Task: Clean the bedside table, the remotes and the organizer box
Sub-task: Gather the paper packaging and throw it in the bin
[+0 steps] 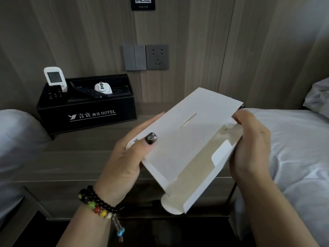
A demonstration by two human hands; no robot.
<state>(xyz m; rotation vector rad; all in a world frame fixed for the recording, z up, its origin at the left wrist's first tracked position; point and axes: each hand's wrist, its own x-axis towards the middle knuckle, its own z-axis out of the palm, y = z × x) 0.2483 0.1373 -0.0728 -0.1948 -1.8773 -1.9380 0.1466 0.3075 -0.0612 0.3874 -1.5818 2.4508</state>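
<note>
Both hands hold a flat white cardboard sleeve (185,139) with an open brown-lined end, above the grey wood-grain bedside table (80,157). The left hand (128,157) clasps its left edge, thumb pressed flat on top, fingers beneath. The right hand (249,145) pinches the sleeve's right edge, fingers curled closed around it. Behind and left of the sleeve, the black leather organizer box (87,111) sits on the table, holding a white screen remote (55,77), a black flat remote (90,93) and a white plug adapter (102,88).

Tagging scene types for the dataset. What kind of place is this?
Most likely a hotel guest room. The black organizer box on the bedside table reads "HOTEL", white-sheeted beds flank the table, and a QR code plaque hangs on the wood-panel wall.
</note>
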